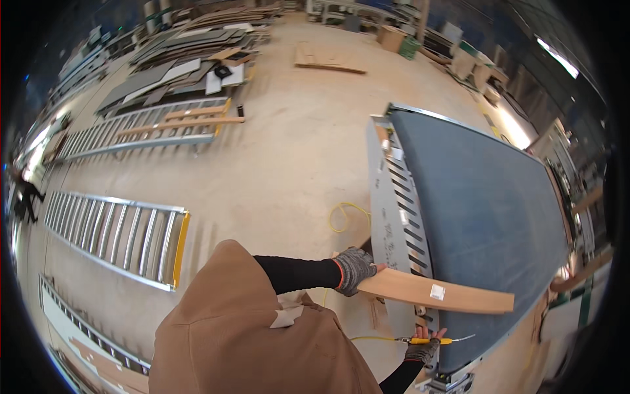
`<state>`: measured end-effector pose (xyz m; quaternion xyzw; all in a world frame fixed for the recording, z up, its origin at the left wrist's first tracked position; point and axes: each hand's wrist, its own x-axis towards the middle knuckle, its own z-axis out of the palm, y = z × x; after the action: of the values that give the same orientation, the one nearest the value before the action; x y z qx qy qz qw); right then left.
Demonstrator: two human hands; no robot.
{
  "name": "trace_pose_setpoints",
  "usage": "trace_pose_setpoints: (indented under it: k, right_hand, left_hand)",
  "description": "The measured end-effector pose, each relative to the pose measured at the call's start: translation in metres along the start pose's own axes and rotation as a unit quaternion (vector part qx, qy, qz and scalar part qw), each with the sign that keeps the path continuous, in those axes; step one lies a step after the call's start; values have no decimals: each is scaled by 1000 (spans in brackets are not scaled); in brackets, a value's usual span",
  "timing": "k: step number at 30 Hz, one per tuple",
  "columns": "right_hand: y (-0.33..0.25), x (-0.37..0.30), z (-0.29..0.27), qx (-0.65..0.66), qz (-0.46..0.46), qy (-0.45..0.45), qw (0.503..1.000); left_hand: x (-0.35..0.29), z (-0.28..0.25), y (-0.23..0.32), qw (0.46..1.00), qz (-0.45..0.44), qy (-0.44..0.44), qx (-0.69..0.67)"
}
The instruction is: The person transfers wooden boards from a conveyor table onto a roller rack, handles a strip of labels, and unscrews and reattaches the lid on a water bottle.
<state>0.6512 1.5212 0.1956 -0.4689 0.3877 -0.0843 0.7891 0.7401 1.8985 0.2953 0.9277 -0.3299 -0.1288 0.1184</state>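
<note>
- The left hand (355, 270), in a grey knit glove, grips the near-left end of a long wooden board (436, 293); its fingers are closed around the board's end.
- The board lies across the near edge of a large machine tabletop (485, 203) with a dark blue-grey surface, its right end reaching onto that surface; a small white label sits on the board.
- The right hand (425, 348), also gloved, is at the near corner of the tabletop, fingers curled around a yellow-handled tool (426, 341) with a thin metal tip pointing right.
- The tabletop's left side is a grey metal panel (394, 210) with slanted slots.
- A yellow cable (346, 217) loops on the concrete floor (289, 151) beside it.
- Metal roller racks (118, 230) lie on the floor at left; stacked panels (190, 46) and boards fill the far workshop.
</note>
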Motion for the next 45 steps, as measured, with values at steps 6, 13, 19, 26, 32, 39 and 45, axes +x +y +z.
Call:
trace_pose_setpoints:
  k: [6,13,19,26,32,39,45]
  right_hand:
    - [24,24,145,74,-34,6,997]
    - [72,61,343,18,-15,-135,991]
    - [128,90,478,15,14,-234,972]
    - [168,89,669,-1,49,-359,932]
    - [277,12,877,-61,216,-469,854]
    - [431,-98,1015,-141,275,-514,800]
    - [580,-174,1095,-142,354,-553,741]
  left_hand:
    - [-89,-20,-122,1000,-6,25,7]
    - [-114,-26,-235,1000,-14,-13,11]
    - [-137,-53,-350,994,-86,61,-14]
    - [-207,-102,-456,955,-281,95,-10]
    - [-292,-117,-503,875,-466,114,-61]
    - [-395,-115,-573,781,-612,51,-111]
    - [-422,-161,-693,738,-664,102,-64]
